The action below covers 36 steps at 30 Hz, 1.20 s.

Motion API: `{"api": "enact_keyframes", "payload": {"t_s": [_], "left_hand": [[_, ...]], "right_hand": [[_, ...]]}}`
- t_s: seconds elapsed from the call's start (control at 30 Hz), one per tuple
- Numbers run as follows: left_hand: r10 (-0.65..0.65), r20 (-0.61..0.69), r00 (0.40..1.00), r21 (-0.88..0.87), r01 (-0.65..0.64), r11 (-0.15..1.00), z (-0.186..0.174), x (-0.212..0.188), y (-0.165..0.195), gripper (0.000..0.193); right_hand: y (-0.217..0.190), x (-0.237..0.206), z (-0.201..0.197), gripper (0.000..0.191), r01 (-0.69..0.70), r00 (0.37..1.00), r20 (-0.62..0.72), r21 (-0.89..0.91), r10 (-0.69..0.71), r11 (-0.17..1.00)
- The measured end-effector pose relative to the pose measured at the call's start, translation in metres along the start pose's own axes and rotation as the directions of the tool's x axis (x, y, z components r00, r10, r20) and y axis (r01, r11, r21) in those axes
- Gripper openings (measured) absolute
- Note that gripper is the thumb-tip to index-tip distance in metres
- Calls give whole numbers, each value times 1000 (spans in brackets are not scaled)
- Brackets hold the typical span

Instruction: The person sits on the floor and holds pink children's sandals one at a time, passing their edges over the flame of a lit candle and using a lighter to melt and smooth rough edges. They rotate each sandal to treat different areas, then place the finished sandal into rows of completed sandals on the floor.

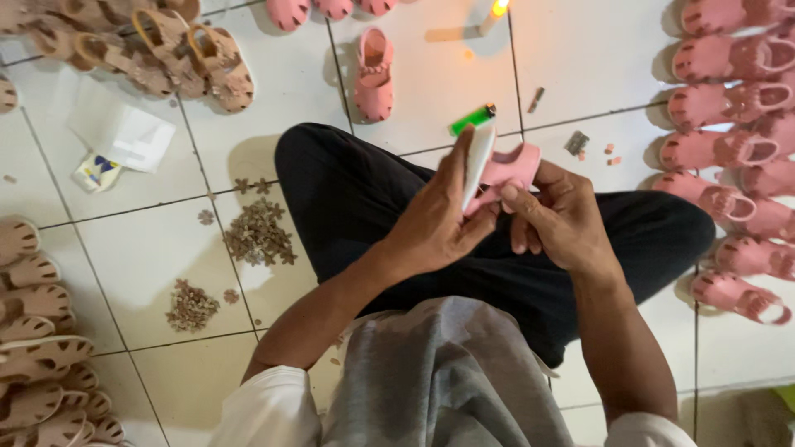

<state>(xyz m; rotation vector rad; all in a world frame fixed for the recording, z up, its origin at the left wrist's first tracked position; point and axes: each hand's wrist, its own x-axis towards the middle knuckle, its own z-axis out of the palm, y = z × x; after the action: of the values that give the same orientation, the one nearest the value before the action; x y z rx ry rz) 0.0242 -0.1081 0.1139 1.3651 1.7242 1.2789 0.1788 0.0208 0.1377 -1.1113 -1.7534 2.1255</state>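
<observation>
I sit cross-legged on a white tiled floor. My left hand and my right hand both grip one small pink sandal over my lap, its pale sole turned toward the left hand. The right thumb presses on the pink upper. A green lighter lies on the floor just beyond the sandal. A single pink sandal lies further out, and a lit candle burns at the top edge.
Several pink sandals line the right side. Tan sandals lie at top left and more tan sandals are stacked at lower left. Two heaps of small brown flower pieces lie on the tiles, beside white paper.
</observation>
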Motion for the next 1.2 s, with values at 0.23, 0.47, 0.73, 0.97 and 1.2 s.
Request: {"api": "enact_keyframes", "payload": {"t_s": [0.23,0.47,0.73,0.97,1.2], "left_hand": [[3,25,1000,-11,-3,1000,25,-17,-32,95],[-125,-150,981,179,151,972,34,-5,-143,85],[-510,-543,667,363,734,574,-19,63,-232,105],[-436,-535,723,463,683,564,-10,70,-239,88],[-486,-490,724,-69,524,849,-36,60,-212,70]], "right_hand": [[42,6,7,19,122,990,-90,114,-112,986],[53,61,-45,22,212,960,-40,-540,-276,814],[93,148,-103,29,170,850,-103,-875,-517,454],[135,161,-110,100,255,716,-35,-916,-697,309],[119,171,-89,72,42,911,-128,-916,-391,398]]}}
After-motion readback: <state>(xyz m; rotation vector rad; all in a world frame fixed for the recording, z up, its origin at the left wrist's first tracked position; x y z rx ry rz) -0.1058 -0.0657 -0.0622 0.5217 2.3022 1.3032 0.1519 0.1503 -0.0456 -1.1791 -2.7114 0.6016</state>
